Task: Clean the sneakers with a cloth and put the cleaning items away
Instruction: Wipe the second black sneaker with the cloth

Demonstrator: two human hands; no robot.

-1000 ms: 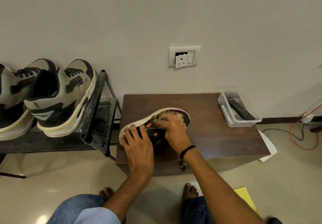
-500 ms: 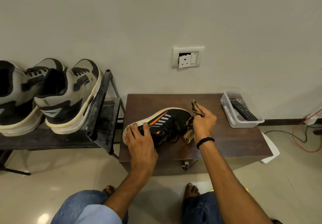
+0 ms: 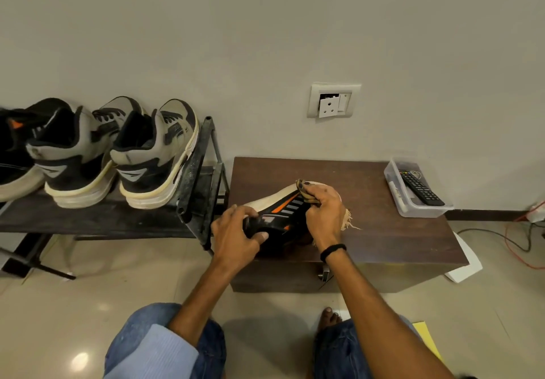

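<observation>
Evidently mid-clean: the sneaker (image 3: 290,207) lay tilted on the worktop (image 3: 389,231), the left hand (image 3: 236,231) keeping its grip round the heel, the right hand (image 3: 323,210) pinching the cloth (image 3: 348,221) in its grip against the side — wiping seemingly unfinished, nothing put away.

We are in a home, most likely a hallway or living-room corner, though the view is too narrow for us to say which. We see grey-and-black high-top sneakers (image 3: 153,154) lined up on a low black metal shoe rack (image 3: 118,220) against a plain cream wall (image 3: 265,39), a white wall socket (image 3: 334,101), and glossy beige floor tiles (image 3: 118,278). Beside the rack a dark brown wooden chest (image 3: 383,222) carries a clear plastic tub (image 3: 418,210) holding a black television remote (image 3: 421,187).
</observation>
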